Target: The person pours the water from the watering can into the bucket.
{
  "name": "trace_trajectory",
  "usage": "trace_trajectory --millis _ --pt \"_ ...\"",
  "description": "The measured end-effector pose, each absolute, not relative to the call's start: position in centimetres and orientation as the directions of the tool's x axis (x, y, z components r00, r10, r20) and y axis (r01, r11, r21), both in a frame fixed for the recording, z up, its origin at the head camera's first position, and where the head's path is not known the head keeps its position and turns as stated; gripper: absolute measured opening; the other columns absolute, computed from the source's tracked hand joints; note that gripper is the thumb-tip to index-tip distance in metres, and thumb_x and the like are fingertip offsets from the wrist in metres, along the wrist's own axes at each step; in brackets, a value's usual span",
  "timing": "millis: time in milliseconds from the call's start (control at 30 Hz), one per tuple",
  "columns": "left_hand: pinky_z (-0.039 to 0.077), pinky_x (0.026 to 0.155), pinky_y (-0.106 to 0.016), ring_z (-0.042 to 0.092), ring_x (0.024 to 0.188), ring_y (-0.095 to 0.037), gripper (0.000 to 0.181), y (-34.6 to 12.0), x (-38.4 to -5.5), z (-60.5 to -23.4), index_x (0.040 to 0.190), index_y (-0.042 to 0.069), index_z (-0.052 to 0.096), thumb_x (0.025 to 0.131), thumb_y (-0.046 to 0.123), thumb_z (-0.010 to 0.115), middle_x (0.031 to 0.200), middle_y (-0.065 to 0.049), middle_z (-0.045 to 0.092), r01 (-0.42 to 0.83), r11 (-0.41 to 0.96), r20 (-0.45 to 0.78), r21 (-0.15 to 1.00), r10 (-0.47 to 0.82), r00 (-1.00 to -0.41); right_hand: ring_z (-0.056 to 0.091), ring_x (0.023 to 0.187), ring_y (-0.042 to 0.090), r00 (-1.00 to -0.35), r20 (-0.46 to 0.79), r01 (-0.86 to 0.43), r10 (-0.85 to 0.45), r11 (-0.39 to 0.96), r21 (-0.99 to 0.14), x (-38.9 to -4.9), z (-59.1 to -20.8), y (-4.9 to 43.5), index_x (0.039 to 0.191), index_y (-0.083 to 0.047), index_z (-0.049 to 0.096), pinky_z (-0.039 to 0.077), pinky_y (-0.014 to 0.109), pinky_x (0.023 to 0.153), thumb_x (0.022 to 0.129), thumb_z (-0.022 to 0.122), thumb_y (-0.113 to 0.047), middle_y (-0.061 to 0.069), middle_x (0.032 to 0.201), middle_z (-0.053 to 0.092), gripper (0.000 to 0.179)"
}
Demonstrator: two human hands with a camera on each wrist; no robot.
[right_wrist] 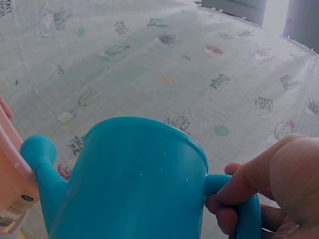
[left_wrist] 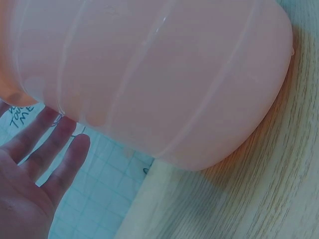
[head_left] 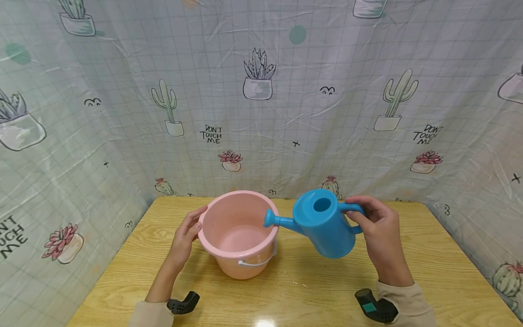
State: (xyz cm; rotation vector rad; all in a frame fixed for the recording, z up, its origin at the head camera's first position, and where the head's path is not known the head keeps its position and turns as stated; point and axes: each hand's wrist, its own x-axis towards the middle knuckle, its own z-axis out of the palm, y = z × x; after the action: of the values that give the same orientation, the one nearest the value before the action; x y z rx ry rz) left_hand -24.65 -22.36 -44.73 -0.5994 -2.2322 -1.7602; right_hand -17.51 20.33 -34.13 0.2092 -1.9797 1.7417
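Only the right wrist view is showing droplets (right_wrist: 140, 175) on the watering can (head_left: 328, 235), which the right hand (head_left: 382, 229) is gripping, centre-right in the head frame; the left hand (head_left: 185, 238), straight-fingered, is touching the bucket (head_left: 230, 265), contents unclear.

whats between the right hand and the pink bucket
In the head view, the blue watering can lies between them: the right hand grips its handle, and its spout reaches across the rim of the pink bucket.

The bucket (head_left: 237, 229) is pink, watering can (head_left: 328, 231) blue, cloth (head_left: 282, 120) cactus-patterned.
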Motion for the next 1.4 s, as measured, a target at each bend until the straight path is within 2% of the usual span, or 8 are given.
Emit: trace_trajectory --millis 167,367,633,1400 --pt "0.050 0.088 -0.019 0.056 0.118 0.000 0.042 -22.36 -24.61 -44.72 0.145 0.011 0.042 0.104 0.013 0.036 0.143 -0.021 0.048 0.454 0.192 0.425 0.870 0.173 -0.888 0.065 0.093 0.007 -0.867 0.454 -0.425 0.205 0.171 -0.889 -17.51 -34.17 20.31 0.111 0.009 0.062 0.052 0.017 0.083 0.092 0.061 -0.003 -0.002 0.102 0.067 0.022" --pt "0.051 0.086 -0.020 0.056 0.117 -0.001 0.042 -22.30 -24.63 -44.70 0.145 0.010 0.042 0.103 0.012 0.036 0.141 -0.023 0.049 0.462 0.185 0.434 0.868 0.172 -0.884 0.065 0.094 0.007 -0.868 0.453 -0.423 0.206 0.173 -0.889 -17.49 -34.20 20.29 0.112 0.008 0.062 0.052 0.017 0.083 0.092 0.061 -0.003 -0.007 0.102 0.067 0.023" --pt "0.052 0.085 -0.021 0.057 0.116 -0.001 0.042 -22.25 -24.69 -44.64 0.144 0.010 0.043 0.103 0.012 0.036 0.140 -0.023 0.050 0.465 0.182 0.439 0.866 0.167 -0.883 0.064 0.095 0.007 -0.870 0.453 -0.427 0.195 0.163 -0.889 -17.52 -34.09 20.32 0.114 0.009 0.062 0.051 0.017 0.084 0.092 0.061 -0.003 -0.004 0.104 0.067 0.024" --pt "0.051 0.085 -0.020 0.056 0.117 0.000 0.042 -22.24 -24.73 -44.66 0.144 0.010 0.043 0.103 0.012 0.036 0.142 -0.022 0.049 0.459 0.186 0.432 0.869 0.167 -0.886 0.063 0.099 0.007 -0.873 0.453 -0.425 0.184 0.172 -0.889 -17.45 -34.03 20.27 0.117 0.007 0.062 0.050 0.016 0.086 0.092 0.062 -0.005 -0.009 0.106 0.067 0.028"
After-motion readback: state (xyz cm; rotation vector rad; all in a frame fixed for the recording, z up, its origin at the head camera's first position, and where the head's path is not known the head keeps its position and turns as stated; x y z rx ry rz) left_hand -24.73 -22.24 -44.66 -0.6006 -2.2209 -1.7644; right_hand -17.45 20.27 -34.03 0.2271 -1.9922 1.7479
